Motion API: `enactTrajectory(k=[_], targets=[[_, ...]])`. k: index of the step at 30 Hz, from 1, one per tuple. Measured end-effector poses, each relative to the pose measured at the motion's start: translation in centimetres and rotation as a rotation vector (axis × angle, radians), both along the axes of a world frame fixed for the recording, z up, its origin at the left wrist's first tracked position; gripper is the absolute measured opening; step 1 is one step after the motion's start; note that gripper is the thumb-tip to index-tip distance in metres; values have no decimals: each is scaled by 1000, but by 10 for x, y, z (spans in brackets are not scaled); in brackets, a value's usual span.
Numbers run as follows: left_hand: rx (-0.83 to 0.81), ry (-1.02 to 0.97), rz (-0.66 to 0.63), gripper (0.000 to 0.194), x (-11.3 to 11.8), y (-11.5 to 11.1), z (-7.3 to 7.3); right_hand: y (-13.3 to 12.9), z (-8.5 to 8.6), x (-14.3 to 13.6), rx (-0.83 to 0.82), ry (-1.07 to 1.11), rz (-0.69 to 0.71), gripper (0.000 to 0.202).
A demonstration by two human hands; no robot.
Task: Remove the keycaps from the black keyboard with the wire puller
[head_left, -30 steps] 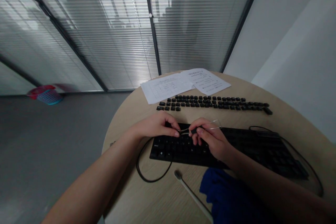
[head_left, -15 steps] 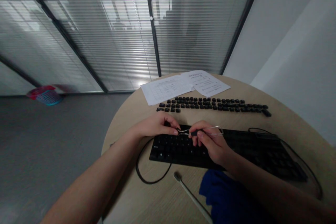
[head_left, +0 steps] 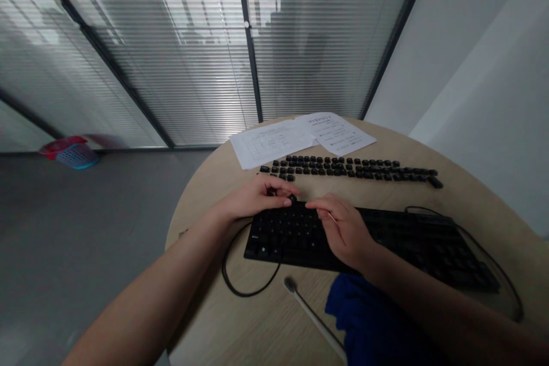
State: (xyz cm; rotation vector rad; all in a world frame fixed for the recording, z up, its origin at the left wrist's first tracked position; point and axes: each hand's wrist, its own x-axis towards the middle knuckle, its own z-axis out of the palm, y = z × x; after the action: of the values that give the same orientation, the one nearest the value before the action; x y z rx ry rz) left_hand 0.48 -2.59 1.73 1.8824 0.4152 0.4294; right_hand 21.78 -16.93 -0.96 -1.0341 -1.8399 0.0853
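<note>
Left hand (head_left: 258, 197): grip nearly closed, thumb and fingertips pinching a small black key (head_left: 292, 198) at the far edge of the keyboard (head_left: 295, 234). Right hand (head_left: 344, 230) sits just right of that grip, over the keyboard, fingers curled with a thin pale sliver (head_left: 332, 217) showing between them; can't tell what it has hold of or how far closed it is. Loose keys (head_left: 321, 171) lie in rows on the table (head_left: 206, 190) beyond both grips, paper sheets (head_left: 274, 140) behind them, brush (head_left: 312, 313) and blue cloth (head_left: 377, 323) on the near side.
</note>
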Motion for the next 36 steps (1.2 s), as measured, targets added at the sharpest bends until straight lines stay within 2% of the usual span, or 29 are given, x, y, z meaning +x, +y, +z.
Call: enactTrajectory(k=[6, 14, 18, 21, 23, 26, 30, 36], targets=[[-205, -82, -67, 42, 6, -8, 1, 2, 0, -2, -200, -83, -85, 27], [-211, -48, -107, 52, 10, -14, -2, 4, -3, -3, -293, -170, -113, 27], [-132, -18, -115, 54, 12, -14, -7, 6, -1, -3, -349, -247, -174, 20], [-96, 1, -136, 53, 10, -12, -5, 6, 5, -1, -380, -300, -209, 15], [-32, 30, -123, 42, 5, -8, 0, 7, 12, 2, -390, -320, -241, 14], [195, 126, -21, 14, -6, 3, 10, 13, 26, 11, -436, -387, -308, 17], [407, 253, 114, 10, -18, 20, 14, 43, 37, 25, -531, -520, -338, 15], [474, 316, 110, 7, -17, 25, 6, 99, 28, 26, -625, -641, -382, 12]])
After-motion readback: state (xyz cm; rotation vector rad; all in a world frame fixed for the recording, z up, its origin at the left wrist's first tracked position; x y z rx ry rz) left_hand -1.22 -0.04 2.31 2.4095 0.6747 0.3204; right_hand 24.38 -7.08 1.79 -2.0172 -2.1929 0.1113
